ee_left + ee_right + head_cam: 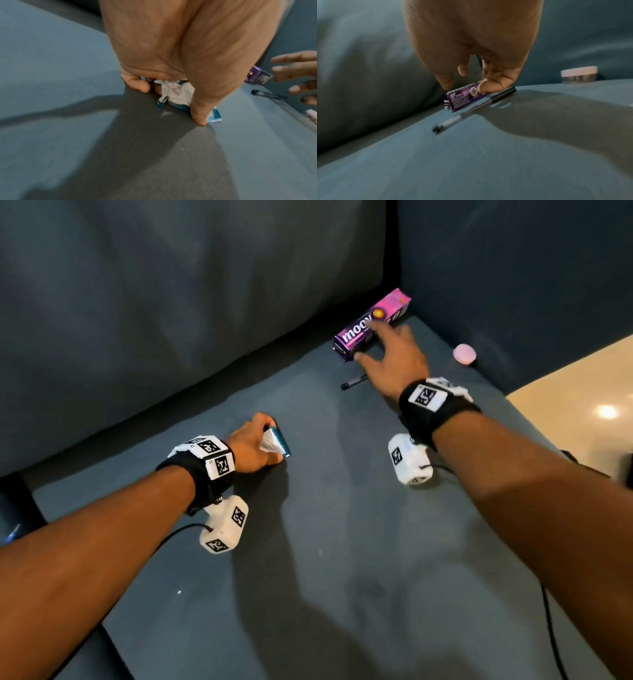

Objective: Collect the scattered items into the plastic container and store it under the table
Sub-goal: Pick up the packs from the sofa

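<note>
On a dark blue-grey sofa seat (342,542), my left hand (255,445) grips a crumpled blue and white sachet (273,442), thumb and fingers pinching it (176,93) against the cushion. My right hand (383,344) reaches over a purple and pink "moov" box (358,332) lying by the backrest, with its fingers spread. Its thumb touches the box's near side (462,100), and the fingers hover over the top without closing. A black pen (354,381) lies just in front of the box (471,112). No plastic container is in view.
A small clear jar with a pink lid (464,355) stands by the sofa arm on the right (578,75). The backrest (171,302) rises behind the seat. Cream floor (565,405) shows past the seat's right edge. Wrist camera cables trail near both arms.
</note>
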Available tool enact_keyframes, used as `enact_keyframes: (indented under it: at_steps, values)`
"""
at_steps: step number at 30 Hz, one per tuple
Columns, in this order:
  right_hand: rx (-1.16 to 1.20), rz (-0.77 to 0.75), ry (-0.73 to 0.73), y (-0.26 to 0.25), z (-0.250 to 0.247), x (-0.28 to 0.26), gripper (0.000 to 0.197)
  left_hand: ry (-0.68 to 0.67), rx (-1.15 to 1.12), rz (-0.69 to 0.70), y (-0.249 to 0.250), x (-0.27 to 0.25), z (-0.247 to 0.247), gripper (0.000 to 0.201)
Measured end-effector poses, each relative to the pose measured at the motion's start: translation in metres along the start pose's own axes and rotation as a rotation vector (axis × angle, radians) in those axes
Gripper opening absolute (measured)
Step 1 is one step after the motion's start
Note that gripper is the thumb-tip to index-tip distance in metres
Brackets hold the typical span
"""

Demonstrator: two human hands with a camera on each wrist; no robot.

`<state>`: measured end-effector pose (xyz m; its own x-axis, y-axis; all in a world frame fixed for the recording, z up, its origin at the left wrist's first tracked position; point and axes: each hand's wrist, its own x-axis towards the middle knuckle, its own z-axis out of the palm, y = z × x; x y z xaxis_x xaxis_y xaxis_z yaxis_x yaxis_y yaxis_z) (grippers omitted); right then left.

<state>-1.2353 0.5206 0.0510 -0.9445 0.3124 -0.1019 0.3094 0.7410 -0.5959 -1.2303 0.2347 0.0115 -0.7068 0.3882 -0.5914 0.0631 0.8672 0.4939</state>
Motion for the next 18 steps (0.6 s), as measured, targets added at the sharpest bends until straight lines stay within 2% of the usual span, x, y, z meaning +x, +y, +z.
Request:
enact_keyframes:
  at_steps: [5,8,11,12,14,15,16,17,18]
  values:
    - [-0.05,0.216,-0.064,-0.022,0.006,0.057,0.062,-0.029,-0.025,-0.002,-0.004,0.007,0.002,0.055]
    - [-0.068,0.234,-0.038,-0.03,0.011,0.065,0.046,-0.045,-0.012,-0.007,-0.003,0.009,0.003,0.054]
    - [0.027,0.211,0.027,-0.028,0.007,0.066,0.027,-0.058,-0.026,-0.013,-0.006,0.011,0.003,0.054]
    - [0.085,0.212,0.048,-0.024,0.003,0.065,0.033,-0.064,-0.023,-0.009,-0.005,0.01,0.003,0.054]
    - [0.128,0.187,0.05,-0.014,-0.015,0.057,0.066,-0.074,-0.024,-0.014,-0.006,0.011,0.002,0.054]
    - [0.092,0.188,0.051,-0.007,-0.028,0.052,0.082,-0.077,-0.026,-0.015,-0.005,0.011,0.002,0.055]
    - [0.025,0.202,0.075,0.002,-0.043,0.047,0.088,-0.082,-0.021,-0.019,-0.004,0.011,0.001,0.055]
    - [-0.069,0.216,0.101,0.012,-0.058,0.044,0.084,-0.079,-0.018,-0.019,-0.003,0.011,0.001,0.055]
    - [-0.174,0.226,0.125,0.022,-0.072,0.04,0.071,-0.078,-0.015,-0.019,-0.003,0.011,0.001,0.055]
